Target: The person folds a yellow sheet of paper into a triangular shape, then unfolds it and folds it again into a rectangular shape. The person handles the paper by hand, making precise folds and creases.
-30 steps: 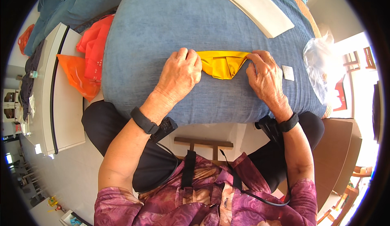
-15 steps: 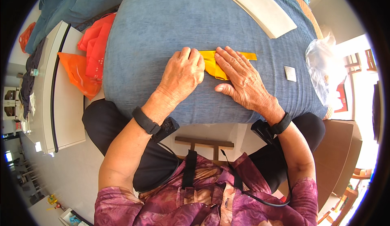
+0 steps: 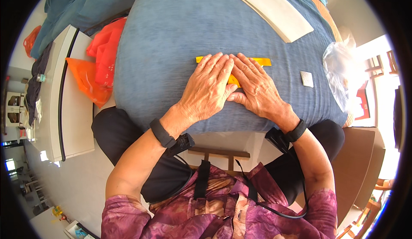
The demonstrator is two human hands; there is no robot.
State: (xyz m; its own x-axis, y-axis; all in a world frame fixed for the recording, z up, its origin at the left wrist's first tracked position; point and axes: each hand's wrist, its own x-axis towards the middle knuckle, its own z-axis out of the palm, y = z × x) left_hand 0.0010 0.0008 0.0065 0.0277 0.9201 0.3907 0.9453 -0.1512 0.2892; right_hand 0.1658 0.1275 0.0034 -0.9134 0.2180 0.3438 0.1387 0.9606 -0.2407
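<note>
A yellow ribbon-like strip [image 3: 261, 61] lies across the blue cloth surface [image 3: 180, 28], with a wider folded part showing between my hands. My left hand [image 3: 209, 82] rests flat over its left part, fingers stretched out and side by side. Over the right part lies my right hand [image 3: 255, 84], also flat, its thumb pointing toward my left thumb. The fingertips of both hands nearly meet. Only the strip's two ends and a small piece in the middle show; the rest is hidden under my fingers.
Folded cream sheets [image 3: 277, 13] lie at the far right of the cloth. A small whitish square [image 3: 307, 79] is nearer, beside a clear plastic bag [image 3: 337, 73] at the right edge. Red and orange bags [image 3: 90, 80] hang at the left, next to a white cabinet [image 3: 77, 123].
My left hand was curled at the strip's left end; it has moved right and flattened onto it, uncovering that end. My right hand has stayed in place.
</note>
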